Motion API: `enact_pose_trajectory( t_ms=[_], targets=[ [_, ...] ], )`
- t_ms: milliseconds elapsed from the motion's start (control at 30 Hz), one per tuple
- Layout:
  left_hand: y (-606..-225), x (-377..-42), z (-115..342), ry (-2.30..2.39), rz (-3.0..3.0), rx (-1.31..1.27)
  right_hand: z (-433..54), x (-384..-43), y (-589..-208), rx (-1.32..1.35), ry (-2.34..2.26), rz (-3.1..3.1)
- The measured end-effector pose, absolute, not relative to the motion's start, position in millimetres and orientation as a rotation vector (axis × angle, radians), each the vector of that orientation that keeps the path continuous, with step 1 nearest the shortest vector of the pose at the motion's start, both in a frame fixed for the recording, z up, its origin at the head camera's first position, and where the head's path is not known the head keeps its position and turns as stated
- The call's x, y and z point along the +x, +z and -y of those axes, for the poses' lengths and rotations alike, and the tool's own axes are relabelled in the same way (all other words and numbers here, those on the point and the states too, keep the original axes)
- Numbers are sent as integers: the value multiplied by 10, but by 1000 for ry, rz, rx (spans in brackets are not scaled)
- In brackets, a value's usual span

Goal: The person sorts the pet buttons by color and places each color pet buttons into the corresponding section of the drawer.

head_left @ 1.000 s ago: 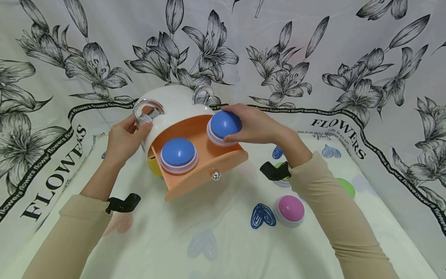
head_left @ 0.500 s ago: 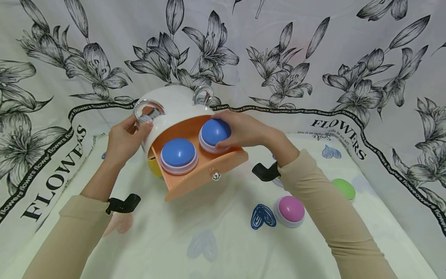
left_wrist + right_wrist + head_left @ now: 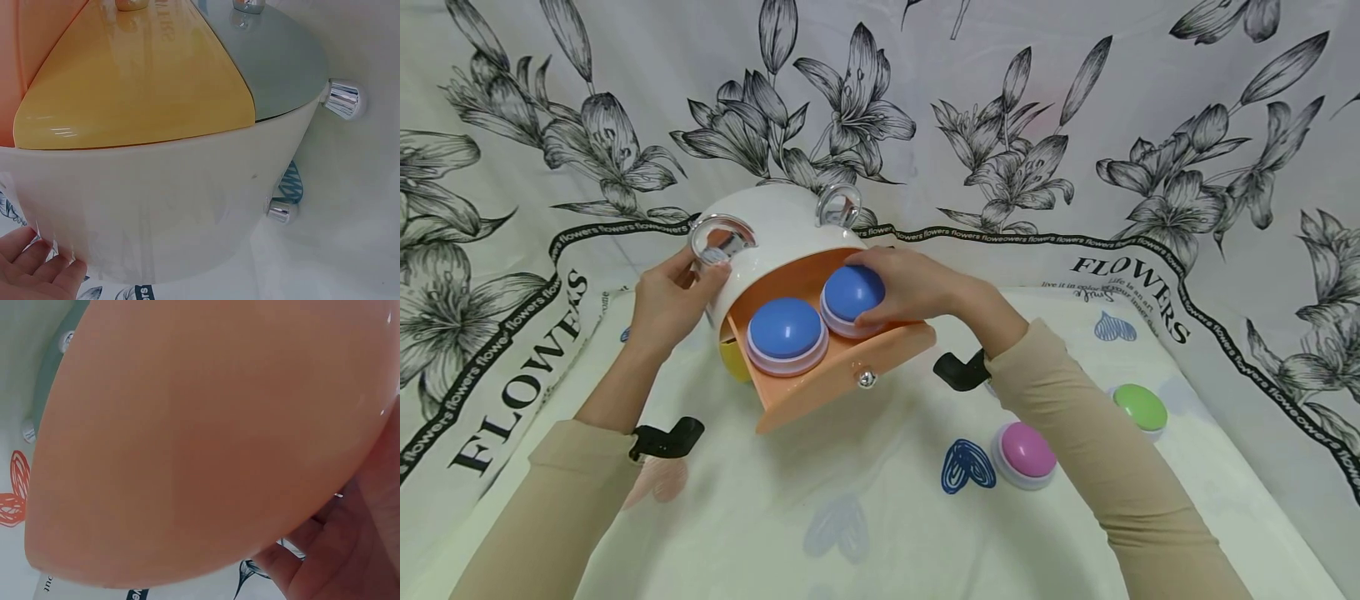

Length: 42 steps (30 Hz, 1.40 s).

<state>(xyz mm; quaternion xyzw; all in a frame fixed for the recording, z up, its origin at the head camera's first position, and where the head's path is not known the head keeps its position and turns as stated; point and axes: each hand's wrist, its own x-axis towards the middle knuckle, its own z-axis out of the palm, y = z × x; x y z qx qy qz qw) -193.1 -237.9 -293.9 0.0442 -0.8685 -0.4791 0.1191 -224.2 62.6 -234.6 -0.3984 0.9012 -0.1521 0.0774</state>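
A white rounded drawer box (image 3: 767, 208) is tilted, with its orange drawer (image 3: 820, 392) pulled out. My left hand (image 3: 666, 304) grips the box's side by a clear ring-shaped ear (image 3: 721, 237); in the left wrist view its fingertips lie against the white shell (image 3: 156, 200). In the drawer sits one blue-domed round container (image 3: 785, 329) with a pale lilac base. My right hand (image 3: 913, 283) holds a second blue-domed container (image 3: 853, 293) beside it, inside the drawer's right part. The drawer front (image 3: 187, 450) hides most of that hand in the right wrist view.
On the patterned cloth (image 3: 850, 467) lie a pink-domed container (image 3: 1027, 450) and a green-domed one (image 3: 1140, 407) partly behind the right sleeve. A yellow drawer (image 3: 137, 87) and a grey-green drawer (image 3: 281, 56) are closed. A floral curtain (image 3: 985, 50) hangs behind.
My right hand has moved left and slightly down with the blue-domed container, bringing it deeper into the drawer and next to the other one. The left hand and box stay put.
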Motion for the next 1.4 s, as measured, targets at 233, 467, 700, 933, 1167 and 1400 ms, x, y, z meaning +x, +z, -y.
enact_pose_trajectory(
  t_ms=[233,467,700,933,1167,1400],
  targets=[
    [-2938,-1938,2366,-1399,2538,121,-628,-2245,-2364,-1173,-440,-2689],
    [-2940,-1934,2365,-1404,2536,108,-622,-2257,-2388,-1154,-408,-2676],
    [-2942,-1931,2362,-1402,2533,94,-632,-2253,-2384,-1169,-352,-2667],
    [-2948,-1935,2365,-1407,2534,112,-646,-2251,-2394,-1173,-328,-2657],
    [-2946,-1934,2372,-1414,2536,126,-684,-2259,-2398,-1220,-441,-2652],
    [-2941,-1930,2374,-1415,2540,133,-780,-2221,-2386,-1198,-604,-2719]
  ],
)
